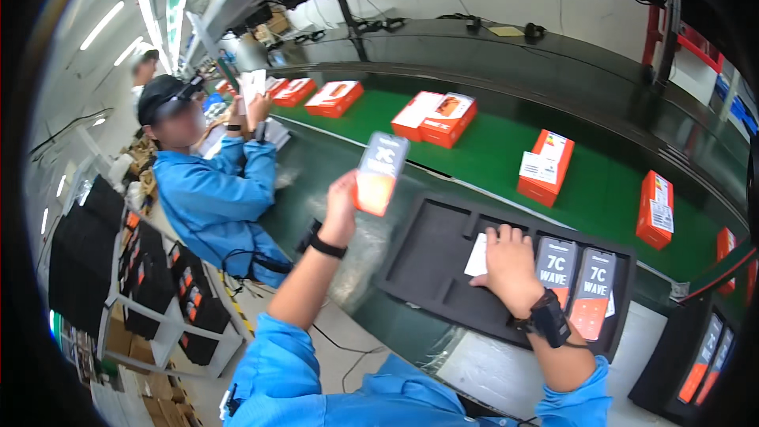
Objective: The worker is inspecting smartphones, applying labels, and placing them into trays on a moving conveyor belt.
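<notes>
Phone [381, 174] is held at its edge by the left hand [341, 205]; the right hand [511, 265], fingers bent, overlaps a card [477, 255] in the tray [411, 241], grip unclear.

I have my left grip [343, 201] raised and pinched, forearm [304, 283] slanting below it; to its right, my right grip [510, 264] faces palm-down, thumb out.
</notes>
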Available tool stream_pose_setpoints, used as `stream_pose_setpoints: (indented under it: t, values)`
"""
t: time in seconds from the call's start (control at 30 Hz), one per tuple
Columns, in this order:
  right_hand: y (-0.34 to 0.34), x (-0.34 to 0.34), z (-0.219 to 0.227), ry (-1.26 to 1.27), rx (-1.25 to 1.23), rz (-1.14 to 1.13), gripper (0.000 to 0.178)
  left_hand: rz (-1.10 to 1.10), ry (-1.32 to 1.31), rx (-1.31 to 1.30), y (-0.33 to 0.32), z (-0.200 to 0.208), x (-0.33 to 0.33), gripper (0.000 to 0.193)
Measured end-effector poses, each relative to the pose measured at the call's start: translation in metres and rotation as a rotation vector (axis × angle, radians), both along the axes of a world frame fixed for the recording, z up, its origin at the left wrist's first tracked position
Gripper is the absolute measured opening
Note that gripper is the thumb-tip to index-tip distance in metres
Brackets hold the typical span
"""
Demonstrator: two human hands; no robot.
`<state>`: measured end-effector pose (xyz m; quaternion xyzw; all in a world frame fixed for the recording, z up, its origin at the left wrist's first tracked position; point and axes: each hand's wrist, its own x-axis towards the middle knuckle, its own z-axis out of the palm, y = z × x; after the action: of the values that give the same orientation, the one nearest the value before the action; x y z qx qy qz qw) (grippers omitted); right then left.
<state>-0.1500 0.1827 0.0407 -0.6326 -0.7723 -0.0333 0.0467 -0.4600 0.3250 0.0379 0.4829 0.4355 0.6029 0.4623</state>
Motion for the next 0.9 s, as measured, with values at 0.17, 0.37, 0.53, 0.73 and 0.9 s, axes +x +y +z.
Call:
stream_pose_setpoints:
  t: [0.17, 0.37, 0.53, 0.73, 0.9]
  values:
    - [-0.003, 0.011, -0.009, 0.156, -0.107, 0.045, 0.101, 0.193, 0.198, 0.108, 0.155, -0.008, 0.023, 0.031]
    - [0.005, 0.009, -0.004, 0.441, -0.206, 0.218, 0.057, 0.255, 0.428, 0.143, 0.307, -0.035, 0.047, 0.034]
    - [0.006, 0.017, -0.003, 0.509, -0.224, 0.218, 0.052, 0.494, 1.141, 0.014, 0.311, -0.047, 0.101, 0.043]
    - [0.007, 0.019, -0.003, 0.512, -0.203, 0.227, 0.052, 0.417, 1.397, 0.112, 0.275, -0.07, 0.156, 0.069]
    - [0.005, 0.016, -0.007, 0.493, -0.159, 0.245, 0.05, 0.405, 1.24, 0.014, 0.279, -0.061, 0.143, 0.064]
